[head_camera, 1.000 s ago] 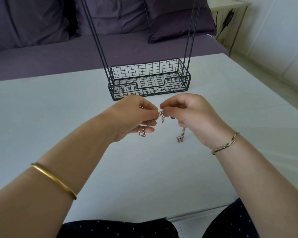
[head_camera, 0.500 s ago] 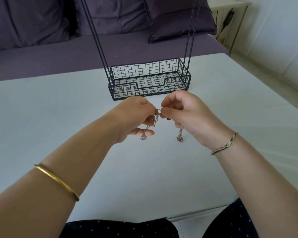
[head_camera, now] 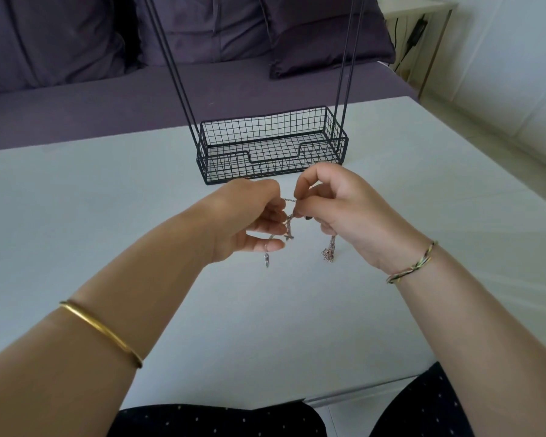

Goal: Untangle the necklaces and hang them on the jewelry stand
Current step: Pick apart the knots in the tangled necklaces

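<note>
Necklaces (head_camera: pixel 290 219) knotted mid-frame above table (head_camera: pixel 108 200); left hand (head_camera: pixel 249 216) fingers pinch one chain, right hand (head_camera: pixel 338 209) fingers pinch another; ease strands apart slowly, no yanking; jewelry stand (head_camera: pixel 271 152) just behind, upper centre

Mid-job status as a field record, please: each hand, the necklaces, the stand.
left hand: pinches the necklaces, a pendant dangling below
right hand: pinches the same tangle, a bunched chain end hanging below
necklaces: tangled, held between both hands over the table
jewelry stand: upright on the table behind the hands, top out of frame
progress: not yet untangled
</note>
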Motion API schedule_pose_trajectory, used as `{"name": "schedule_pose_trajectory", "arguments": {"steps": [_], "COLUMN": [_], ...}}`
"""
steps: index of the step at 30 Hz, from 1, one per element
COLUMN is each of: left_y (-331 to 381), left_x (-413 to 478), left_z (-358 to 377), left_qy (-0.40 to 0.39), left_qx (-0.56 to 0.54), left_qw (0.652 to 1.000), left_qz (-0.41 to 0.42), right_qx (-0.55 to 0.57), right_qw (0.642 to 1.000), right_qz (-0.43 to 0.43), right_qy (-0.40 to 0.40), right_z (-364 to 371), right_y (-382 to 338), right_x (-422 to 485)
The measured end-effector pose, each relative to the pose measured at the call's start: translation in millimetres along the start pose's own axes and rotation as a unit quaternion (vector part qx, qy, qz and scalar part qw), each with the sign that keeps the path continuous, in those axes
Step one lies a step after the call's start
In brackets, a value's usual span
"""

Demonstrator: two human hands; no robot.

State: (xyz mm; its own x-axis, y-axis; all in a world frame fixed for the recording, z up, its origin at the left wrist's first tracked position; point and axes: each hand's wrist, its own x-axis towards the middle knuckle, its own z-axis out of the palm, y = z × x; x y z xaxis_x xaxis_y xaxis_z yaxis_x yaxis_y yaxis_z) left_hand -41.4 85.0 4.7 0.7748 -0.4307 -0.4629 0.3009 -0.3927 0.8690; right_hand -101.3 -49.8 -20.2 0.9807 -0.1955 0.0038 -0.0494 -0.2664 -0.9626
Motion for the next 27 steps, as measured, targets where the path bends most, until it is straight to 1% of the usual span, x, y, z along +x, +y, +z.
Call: {"name": "schedule_pose_trajectory", "arguments": {"steps": [4, 9, 12, 17, 24, 27], "left_y": [0.9, -0.3, -1.6, -2.2, 1.8, 2.4], "left_x": [-1.1, -2.0, -1.0, -0.5, -3.1, -3.7], "left_z": [-2.4, -3.2, -5.3, -7.1, -7.7, -6.9], "left_qy": [-0.014, -0.031, -0.022, 0.015, 0.018, 0.016], "left_qx": [0.005, 0.017, 0.015, 0.014, -0.007, -0.012], "left_qw": [1.000, 0.999, 1.000, 0.999, 0.999, 0.999], "left_qz": [-0.013, 0.001, 0.015, 0.032, 0.034, 0.034], "right_qx": [0.007, 0.010, 0.007, -0.021, -0.076, -0.089], "right_qw": [1.000, 1.000, 1.000, 0.999, 0.994, 0.992], "right_qz": [0.004, 0.003, -0.004, -0.019, -0.070, -0.075], "right_qy": [0.010, 0.010, 0.013, 0.016, 0.036, 0.045], "right_z": [-0.4, 0.9, 0.6, -0.1, 0.5, 0.7], "right_y": [2.7, 3.7, 4.0, 5.1, 5.5, 4.0], "right_x": [1.3, 0.9, 0.6, 0.8, 1.1, 0.4]}}
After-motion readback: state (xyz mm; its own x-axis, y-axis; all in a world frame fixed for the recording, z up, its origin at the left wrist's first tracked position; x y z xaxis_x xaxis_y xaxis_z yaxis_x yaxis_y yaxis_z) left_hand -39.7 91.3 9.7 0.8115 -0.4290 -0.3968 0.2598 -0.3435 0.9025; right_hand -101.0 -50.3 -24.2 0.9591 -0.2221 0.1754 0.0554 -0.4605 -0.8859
